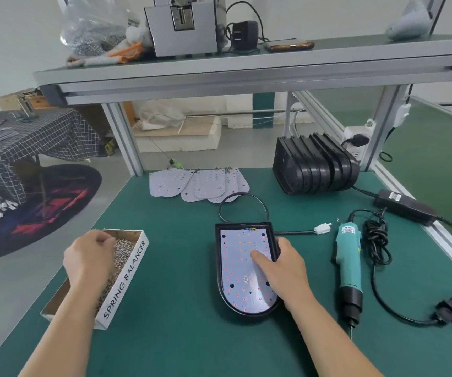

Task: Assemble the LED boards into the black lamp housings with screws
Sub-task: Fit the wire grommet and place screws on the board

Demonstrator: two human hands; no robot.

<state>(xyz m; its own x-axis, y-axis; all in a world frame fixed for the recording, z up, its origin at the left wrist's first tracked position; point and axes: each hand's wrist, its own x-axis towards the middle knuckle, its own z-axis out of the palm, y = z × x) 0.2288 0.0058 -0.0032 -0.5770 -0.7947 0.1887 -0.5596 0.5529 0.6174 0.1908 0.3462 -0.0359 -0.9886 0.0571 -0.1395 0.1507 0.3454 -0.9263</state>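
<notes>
Green counter (178, 336) nearest. Left hand (88, 257) is down in an open cardboard box (126, 278) printed "SPRING BALANCER" at the counter's left edge, with its fingers curled into the heap of small silver screws (122, 251). Cannot tell if it has one pinched.

Right hand (284, 270) grips the lamp housing (219, 281). The thumb lies flat on the LED board (238, 268) and the fingers wrap the housing's right wall. The housing lies flat at counter centre, rounded end toward the person. The board sits inside it, white face up, "12V" printed on it. No screws are visible in its holes.

Just right of that hand a teal electric screwdriver (348, 262) lies on the counter, bit toward the person, with its black cord (377, 240) coiled beside it. A white connector (322, 229) lies on the end of a thin black lead beyond the hand. The black power adapter (404, 206) is by the right rail.

Further back, loose LED boards (197, 183) are fanned and overlapping, flat on the counter. To their right a stack of black housings (314, 170) stands on edge, leaning together.

An upper shelf (246, 66) carries a clear bag of screws (94, 31), a grey machine (184, 28), a plug-in charger (243, 34) and a phone (290, 46).
</notes>
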